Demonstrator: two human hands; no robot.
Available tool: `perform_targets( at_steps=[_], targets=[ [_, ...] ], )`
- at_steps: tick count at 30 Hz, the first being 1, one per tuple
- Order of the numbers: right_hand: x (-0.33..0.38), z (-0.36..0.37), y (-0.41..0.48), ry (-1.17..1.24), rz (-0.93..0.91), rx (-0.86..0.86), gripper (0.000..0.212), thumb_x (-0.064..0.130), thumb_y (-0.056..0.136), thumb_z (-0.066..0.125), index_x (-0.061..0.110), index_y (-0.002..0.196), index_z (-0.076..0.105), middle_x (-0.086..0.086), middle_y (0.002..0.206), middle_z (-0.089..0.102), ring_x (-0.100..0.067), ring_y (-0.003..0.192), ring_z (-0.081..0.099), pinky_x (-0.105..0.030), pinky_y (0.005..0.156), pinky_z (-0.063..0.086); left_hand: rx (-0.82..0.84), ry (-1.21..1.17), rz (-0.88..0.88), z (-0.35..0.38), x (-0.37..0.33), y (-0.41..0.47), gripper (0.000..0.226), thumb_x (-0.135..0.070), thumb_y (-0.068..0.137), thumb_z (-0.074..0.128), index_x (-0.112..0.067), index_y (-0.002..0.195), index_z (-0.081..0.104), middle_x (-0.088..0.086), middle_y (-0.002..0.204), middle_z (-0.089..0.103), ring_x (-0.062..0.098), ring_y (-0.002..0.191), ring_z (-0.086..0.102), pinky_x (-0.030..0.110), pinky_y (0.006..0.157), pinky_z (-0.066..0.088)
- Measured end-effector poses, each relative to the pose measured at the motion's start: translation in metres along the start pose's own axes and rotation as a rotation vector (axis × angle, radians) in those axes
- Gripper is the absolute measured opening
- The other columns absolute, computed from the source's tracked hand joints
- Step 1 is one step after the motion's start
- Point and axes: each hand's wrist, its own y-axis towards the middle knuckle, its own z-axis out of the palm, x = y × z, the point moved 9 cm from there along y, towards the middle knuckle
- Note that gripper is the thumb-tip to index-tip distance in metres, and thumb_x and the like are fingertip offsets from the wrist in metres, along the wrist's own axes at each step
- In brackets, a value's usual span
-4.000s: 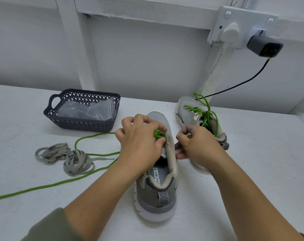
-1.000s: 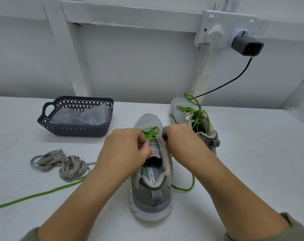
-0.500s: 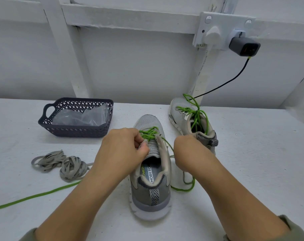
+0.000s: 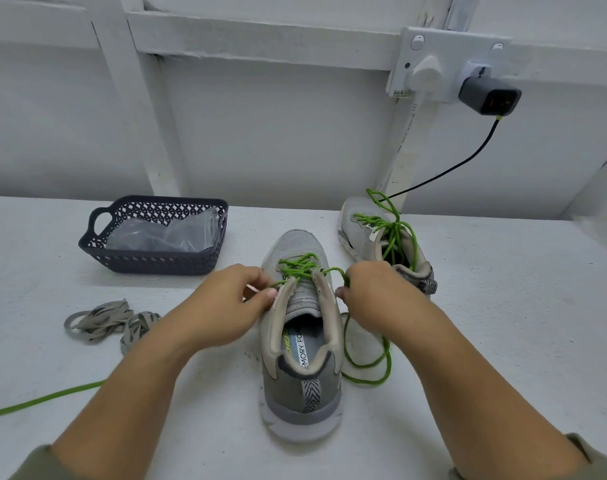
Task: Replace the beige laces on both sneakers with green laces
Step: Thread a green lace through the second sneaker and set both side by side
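Head view: I saw the near sneaker [image 4: 300, 341] at centre, heel toward 6 o'clock.
Left hand [image 4: 222, 313]: pinched the green lace [image 4: 298, 266] at the sneaker's 9 o'clock side.
Right hand [image 4: 375, 292]: fingers curled round that lace at 3 o'clock.
Far sneaker [image 4: 364, 230]: 1 o'clock, green-laced.
Beige laces [image 4: 104, 322]: heaped at 9 o'clock.

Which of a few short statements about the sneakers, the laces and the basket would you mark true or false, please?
1. The far sneaker is threaded in green. True.
2. The beige laces lie in the basket. False: they lie on the table, in front of it.
3. The left hand and the right hand both hold the green lace at the near sneaker. True.
4. The near sneaker is laced up to its collar. False: only the rows near the toe are threaded.
5. The basket is empty. False: clear plastic lies in it.
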Motion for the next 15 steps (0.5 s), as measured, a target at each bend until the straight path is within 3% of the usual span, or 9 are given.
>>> perform_targets(
  at_steps=[3, 7, 9, 11, 13, 15],
  targets=[
    [0.005, -0.014, -0.015, -0.007, -0.077, 0.042, 0.025, 0.028, 0.104, 0.037, 0.014, 0.095, 0.055, -0.001, 0.081, 0.046, -0.017, 0.071, 0.045, -0.027, 0.052, 0.032, -0.079, -0.117, -0.033, -0.002, 0.008, 0.003, 0.021, -0.022, 0.095, 0.057, -0.027, 0.074, 0.06, -0.009, 0.081, 0.069, 0.0, 0.075, 0.064, 0.014, 0.068, 0.045],
    [0.0, -0.029, -0.02, 0.09, -0.074, -0.022, 0.032, 0.032, 0.103, 0.033, 0.012, 0.083, 0.049, -0.001, 0.079, 0.049, -0.011, 0.066, 0.042, -0.026, 0.05, 0.026, -0.218, -0.696, -0.363, 0.004, 0.037, 0.001, 0.024, -0.009, 0.093, 0.046, -0.012, 0.07, 0.054, 0.006, 0.084, 0.074, 0.022, 0.072, 0.067, 0.044, 0.08, 0.056],
    [0.0, -0.032, -0.021, 0.109, -0.092, -0.051, 0.034, 0.034, 0.102, 0.035, 0.01, 0.085, 0.052, -0.002, 0.084, 0.056, -0.012, 0.069, 0.046, -0.026, 0.051, 0.027, -0.231, -0.614, -0.352, 0.006, 0.036, 0.003, 0.02, -0.015, 0.091, 0.046, -0.012, 0.074, 0.055, 0.002, 0.084, 0.073, 0.023, 0.078, 0.069, 0.049, 0.081, 0.057],
    [0.005, -0.039, -0.024, 0.165, -0.139, -0.088, 0.034, 0.036, 0.101, 0.037, 0.011, 0.083, 0.053, -0.004, 0.088, 0.063, -0.016, 0.075, 0.054, -0.027, 0.055, 0.035, -0.27, -0.347, -0.259, -0.002, 0.024, 0.003, 0.016, -0.028, 0.093, 0.048, -0.019, 0.083, 0.057, -0.005, 0.089, 0.07, 0.014, 0.082, 0.066, 0.04, 0.078, 0.053],
    [0.013, -0.047, -0.028, 0.235, -0.193, -0.126, 0.034, 0.037, 0.1, 0.04, 0.013, 0.078, 0.051, -0.004, 0.083, 0.063, -0.017, 0.073, 0.055, -0.031, 0.06, 0.041, -0.37, -0.134, -0.077, -0.019, -0.001, 0.003, 0.014, -0.035, 0.095, 0.05, -0.024, 0.096, 0.058, -0.011, 0.098, 0.063, 0.006, 0.089, 0.058, 0.03, 0.078, 0.045],
    [0.02, -0.054, -0.032, 0.265, -0.229, -0.162, 0.032, 0.038, 0.099, 0.042, 0.018, 0.075, 0.048, 0.0, 0.072, 0.056, -0.014, 0.064, 0.049, -0.031, 0.056, 0.037, -0.34, -0.049, 0.13, -0.024, -0.031, 0.01, 0.016, -0.035, 0.094, 0.053, -0.028, 0.106, 0.062, -0.012, 0.105, 0.059, 0.006, 0.101, 0.053, 0.029, 0.085, 0.043]
  ],
)
